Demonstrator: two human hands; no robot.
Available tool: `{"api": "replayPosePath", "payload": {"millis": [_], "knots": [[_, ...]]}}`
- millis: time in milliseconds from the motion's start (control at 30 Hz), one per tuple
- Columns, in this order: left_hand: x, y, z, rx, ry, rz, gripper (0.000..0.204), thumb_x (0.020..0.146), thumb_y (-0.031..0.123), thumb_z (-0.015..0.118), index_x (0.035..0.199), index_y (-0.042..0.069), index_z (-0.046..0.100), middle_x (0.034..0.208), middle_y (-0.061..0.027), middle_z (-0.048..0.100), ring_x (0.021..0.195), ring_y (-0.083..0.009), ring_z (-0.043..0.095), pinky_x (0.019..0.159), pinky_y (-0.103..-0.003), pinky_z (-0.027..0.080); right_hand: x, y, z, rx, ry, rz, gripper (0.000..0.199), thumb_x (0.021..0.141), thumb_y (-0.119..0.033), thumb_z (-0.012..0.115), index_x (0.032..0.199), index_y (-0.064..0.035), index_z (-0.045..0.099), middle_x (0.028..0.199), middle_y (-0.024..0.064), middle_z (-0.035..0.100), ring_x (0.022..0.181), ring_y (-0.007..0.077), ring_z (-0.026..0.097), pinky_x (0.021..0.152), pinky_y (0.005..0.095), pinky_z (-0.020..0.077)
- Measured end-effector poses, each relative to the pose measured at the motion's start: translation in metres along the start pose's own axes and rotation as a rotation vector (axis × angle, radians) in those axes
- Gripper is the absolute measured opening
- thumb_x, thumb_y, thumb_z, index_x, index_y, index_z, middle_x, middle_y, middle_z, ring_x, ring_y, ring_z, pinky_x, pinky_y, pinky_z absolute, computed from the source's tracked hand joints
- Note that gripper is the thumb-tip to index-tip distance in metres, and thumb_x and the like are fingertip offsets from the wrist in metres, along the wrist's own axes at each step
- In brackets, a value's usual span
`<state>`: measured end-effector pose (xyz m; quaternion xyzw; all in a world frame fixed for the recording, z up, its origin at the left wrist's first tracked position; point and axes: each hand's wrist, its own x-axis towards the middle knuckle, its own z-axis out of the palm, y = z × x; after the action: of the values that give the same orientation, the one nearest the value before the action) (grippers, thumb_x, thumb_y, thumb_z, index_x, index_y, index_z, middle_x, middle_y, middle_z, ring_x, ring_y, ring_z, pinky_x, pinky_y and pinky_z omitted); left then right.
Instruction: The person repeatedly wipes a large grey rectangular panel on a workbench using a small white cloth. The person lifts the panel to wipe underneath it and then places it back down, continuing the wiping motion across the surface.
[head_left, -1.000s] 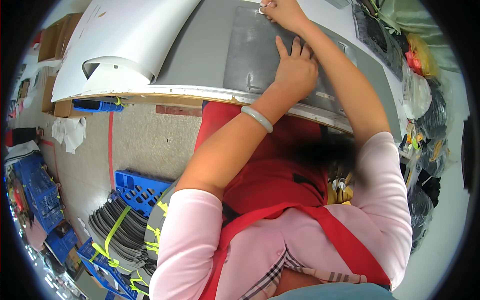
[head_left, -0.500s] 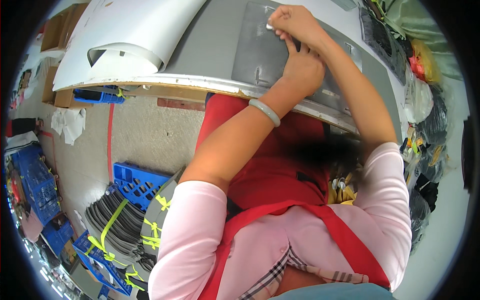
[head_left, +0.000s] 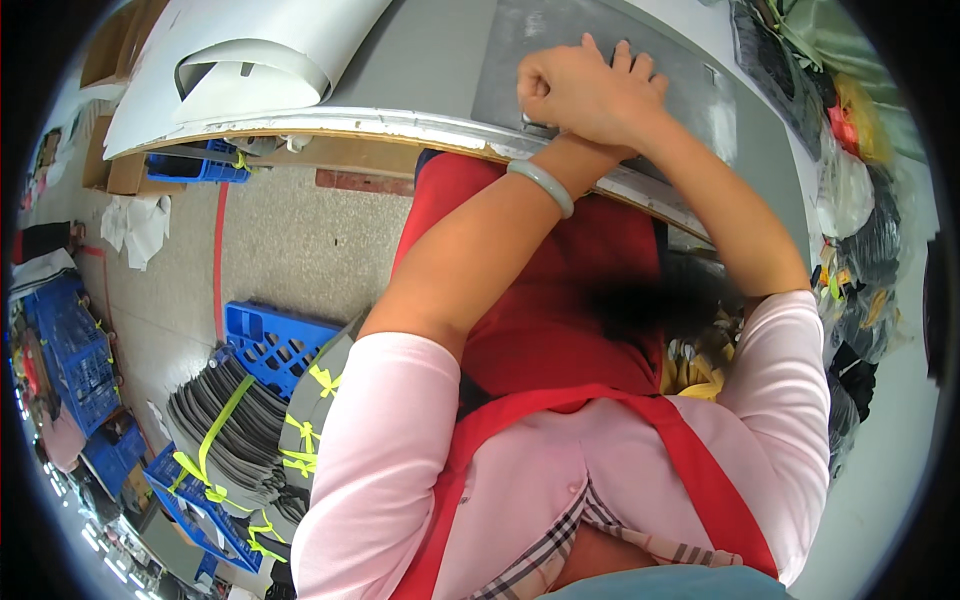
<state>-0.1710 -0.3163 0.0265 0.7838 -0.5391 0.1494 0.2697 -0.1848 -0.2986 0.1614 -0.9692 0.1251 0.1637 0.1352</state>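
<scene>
A dark grey flat sheet [head_left: 505, 75], slightly glossy with whitish smudges, lies on a lighter grey sheet [head_left: 420, 70] on the table. My left hand [head_left: 640, 68] rests on the dark sheet with its fingers spread, mostly covered by my right hand. A pale bangle circles my left wrist. Crossing above that wrist, my right hand [head_left: 580, 95] is curled near the sheet's near left part. Whatever its fingers hold is hidden. A small slot-like mark [head_left: 712, 75] shows on the dark sheet's right side.
A rolled white sheet [head_left: 260, 75] lies on the table's left. The worn table edge [head_left: 380, 130] runs before me. Below left are a blue crate [head_left: 275, 345] and tied grey stacks [head_left: 225, 430]. Plastic bags [head_left: 845, 195] crowd the right side.
My right hand has come down from the sheet's upper left to its near left part, crossing over my left wrist. In the earlier frame a small white piece showed at its fingertips.
</scene>
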Motion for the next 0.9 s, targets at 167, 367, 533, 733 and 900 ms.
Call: {"api": "replayPosePath", "payload": {"millis": [167,367,533,733,900], "knots": [[-0.003,0.001,0.018,-0.058,0.126,0.034,0.046,0.097,0.043,0.052,0.134,0.019,0.06,0.149,-0.0136,0.051,0.146,-0.0391,0.04,0.112,-0.077,0.021,0.01,0.041,0.019,0.466,-0.044,-0.115,0.013,0.09,-0.025,0.069,0.097,-0.0145,0.071,0.085,0.0036,0.068,0.087,0.0193,0.066,0.101,0.0548,0.0401],[0.0,0.002,0.009,0.099,0.024,-0.035,0.043,0.097,0.041,0.054,0.133,0.02,0.062,0.146,-0.0124,0.054,0.146,-0.0355,0.041,0.112,-0.075,0.023,-0.003,0.04,0.03,0.018,0.189,-0.265,0.019,0.092,-0.034,0.072,0.102,-0.0174,0.072,0.09,0.0042,0.073,0.092,0.0236,0.069,0.104,0.0584,0.0382],[0.003,0.007,-0.009,0.099,-0.042,-0.033,0.041,0.095,0.039,0.058,0.129,0.018,0.066,0.144,-0.012,0.056,0.144,-0.0361,0.042,0.111,-0.075,0.025,-0.015,0.011,0.019,-0.284,0.18,-0.065,0.018,0.092,-0.036,0.068,0.105,-0.0245,0.073,0.1,0.0016,0.074,0.105,0.0355,0.062,0.103,0.0594,0.0384],[0.005,0.006,-0.008,0.162,0.002,0.049,0.046,0.093,0.037,0.059,0.133,0.016,0.065,0.145,-0.0118,0.055,0.141,-0.0352,0.045,0.109,-0.075,0.027,-0.009,0.04,0.014,-0.005,0.195,-0.206,0.021,0.094,-0.027,0.067,0.111,-0.0163,0.071,0.105,0.0033,0.074,0.108,0.0275,0.067,0.116,0.0573,0.0314],[-0.003,-0.005,-0.008,0.041,0.133,-0.046,0.041,0.093,0.029,0.059,0.129,0.012,0.067,0.138,-0.0149,0.06,0.137,-0.0391,0.046,0.108,-0.078,0.025,-0.016,0.105,0.004,0.674,0.431,-0.16,0.028,0.098,-0.018,0.066,0.118,-0.0002,0.071,0.116,0.008,0.073,0.102,0.0182,0.068,0.093,0.0328,0.0525]]}}
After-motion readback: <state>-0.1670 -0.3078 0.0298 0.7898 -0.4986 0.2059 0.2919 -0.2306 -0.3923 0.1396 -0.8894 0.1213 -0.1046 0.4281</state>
